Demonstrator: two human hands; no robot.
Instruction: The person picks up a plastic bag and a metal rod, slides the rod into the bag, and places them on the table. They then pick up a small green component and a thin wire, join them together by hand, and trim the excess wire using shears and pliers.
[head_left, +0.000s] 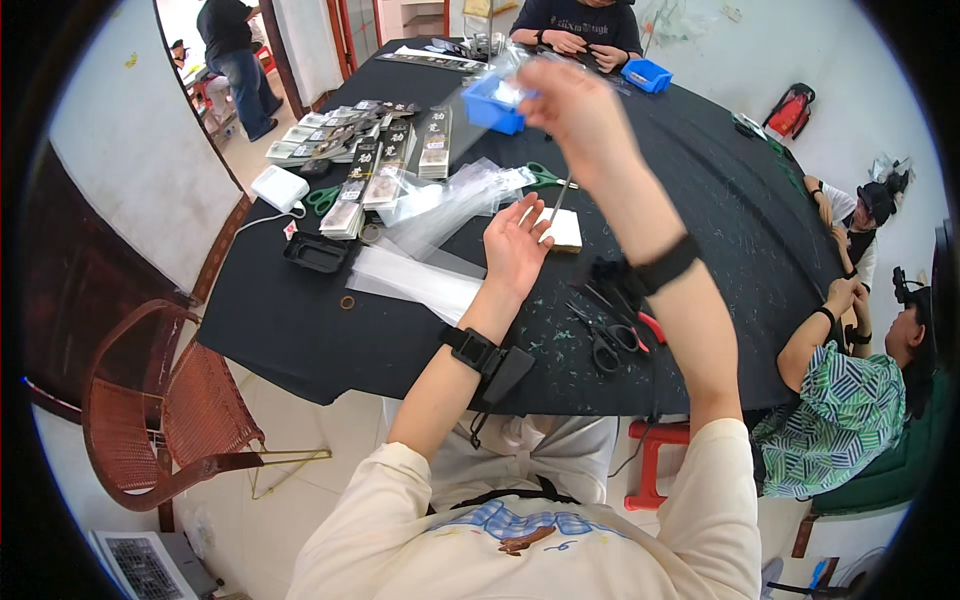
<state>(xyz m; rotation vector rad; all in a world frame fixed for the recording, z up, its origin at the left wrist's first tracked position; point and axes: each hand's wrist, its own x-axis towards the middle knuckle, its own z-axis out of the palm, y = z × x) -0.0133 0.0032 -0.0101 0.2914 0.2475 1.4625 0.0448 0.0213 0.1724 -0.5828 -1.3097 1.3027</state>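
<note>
Currently L hand (515,248) at ctr of frame, palm up, fingers loosely curled & roughly half open; nothing seen gripped. Its fingertips are right nr a thin metal rod (562,197), which stands at a slant over a white-topped block (566,230); contact w/ rod can't be told. Block sits just right of frame ctr on black-covered table (740,210). R hand (575,112) raised, upper middle of frame, motion-blurred, fingers bent; can't tell how far closed or whether it has hold of anything. In view it overlaps the edge of a blue bin (490,112) w/ white contents.

Surroundings: clear plastic sleeves (440,208) left of L hand; whitish strips (415,280) lower, toward the same wrist. Green-handled scissors (542,175) just above L fingertips. Stacked printed packs (433,150) upper left of ctr, some overlapping. Black tray (316,253) & white device (280,187) w/ cable nr table's left edge; small brown ring (347,302) below tray. Dark scissors (607,345) below R forearm, red-handled pliers (650,328) just beside. Co-worker (580,35) at top ctr, both hands nr each other; second blue bin (647,75) to that person's right in frame
</note>
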